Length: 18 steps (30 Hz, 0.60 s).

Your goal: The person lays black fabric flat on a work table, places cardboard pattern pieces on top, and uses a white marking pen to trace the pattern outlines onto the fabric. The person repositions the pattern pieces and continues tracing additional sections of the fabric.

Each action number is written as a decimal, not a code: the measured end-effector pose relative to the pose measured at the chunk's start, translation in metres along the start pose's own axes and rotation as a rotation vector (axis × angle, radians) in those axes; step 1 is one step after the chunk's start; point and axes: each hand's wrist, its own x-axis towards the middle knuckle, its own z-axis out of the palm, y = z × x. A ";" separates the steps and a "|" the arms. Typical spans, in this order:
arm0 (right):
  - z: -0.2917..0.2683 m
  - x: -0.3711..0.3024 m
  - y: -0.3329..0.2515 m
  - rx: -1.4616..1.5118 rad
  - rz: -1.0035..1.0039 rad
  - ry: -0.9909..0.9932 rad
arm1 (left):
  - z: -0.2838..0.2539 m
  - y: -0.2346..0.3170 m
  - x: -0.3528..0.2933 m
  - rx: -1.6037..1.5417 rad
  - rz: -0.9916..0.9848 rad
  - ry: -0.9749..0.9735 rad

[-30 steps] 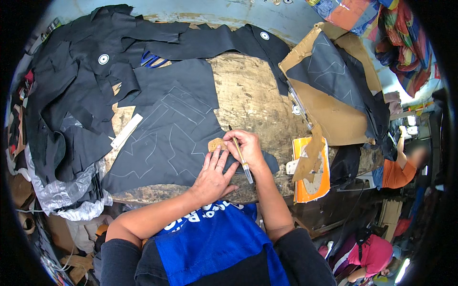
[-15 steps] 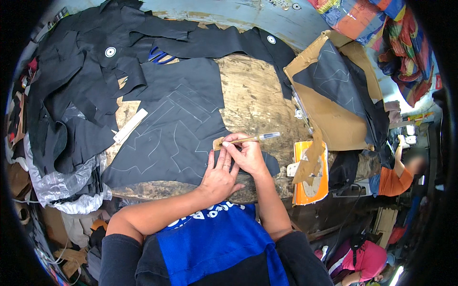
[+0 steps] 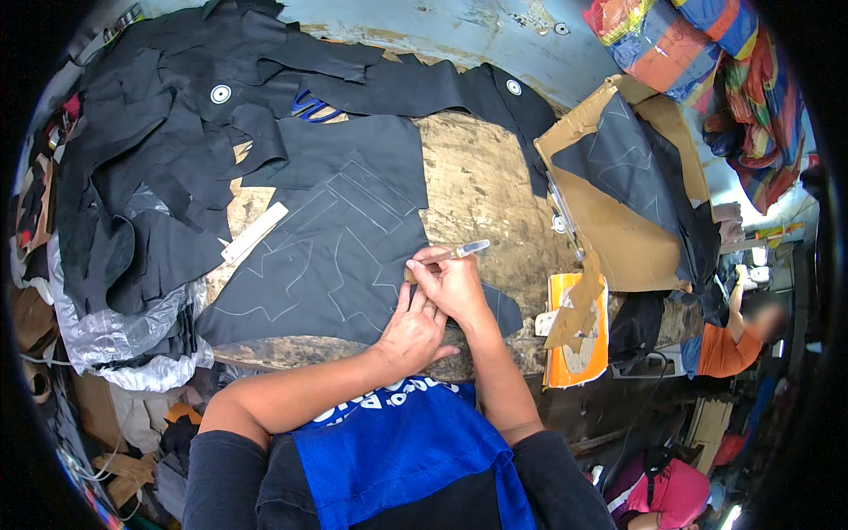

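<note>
Black leather (image 3: 300,265) with pale outlines drawn on it lies in front of me. My right hand (image 3: 450,287) is closed around a pen (image 3: 461,251) with a clear far end; its tip is hidden by the fingers. My left hand (image 3: 411,336) lies on the leather with its fingers stretched out, their tips beside the right hand. Under the fingertips a bit of a small tan pattern piece (image 3: 409,276) shows; the rest is covered. Left of the outlines rests a pale flat strip (image 3: 254,232).
Black leather scraps (image 3: 115,177) heap at the left, with blue scissor handles (image 3: 316,108) among them. Brown card patterns (image 3: 618,252) and an orange-edged pad (image 3: 576,353) lie right on the worn wooden table (image 3: 477,177). Another person (image 3: 729,340) sits far right.
Both hands have stayed close together at the pattern piece, which is now mostly covered. The pen's clear end has swung up and toward the left. The whole view has shifted slightly.
</note>
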 end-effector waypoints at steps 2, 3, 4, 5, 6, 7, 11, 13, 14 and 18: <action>0.001 0.002 0.000 -0.002 0.034 0.065 | -0.002 -0.002 0.002 -0.020 0.007 -0.004; 0.000 0.003 0.000 -0.043 0.034 0.087 | -0.003 -0.003 0.002 -0.022 0.004 -0.018; -0.002 0.003 0.000 -0.085 0.070 0.112 | -0.004 -0.004 0.003 -0.021 0.009 0.019; -0.005 0.003 0.001 -0.060 0.092 0.118 | -0.005 -0.004 0.003 -0.017 0.008 0.044; -0.007 0.003 0.002 -0.070 0.086 0.121 | -0.005 -0.004 0.003 -0.009 0.004 0.051; -0.010 0.002 0.003 -0.075 0.094 0.135 | -0.006 -0.003 0.004 -0.011 0.001 0.068; -0.016 -0.004 0.010 0.037 0.127 0.134 | -0.009 -0.003 0.005 -0.002 -0.021 0.069; -0.017 -0.008 0.014 0.018 0.154 0.145 | -0.010 -0.003 0.005 -0.011 -0.025 0.070; -0.018 -0.012 0.015 0.028 0.133 0.177 | -0.011 -0.004 0.005 -0.024 -0.025 0.070; -0.020 -0.029 0.018 -0.007 0.107 0.237 | -0.015 -0.010 0.006 -0.013 0.026 0.100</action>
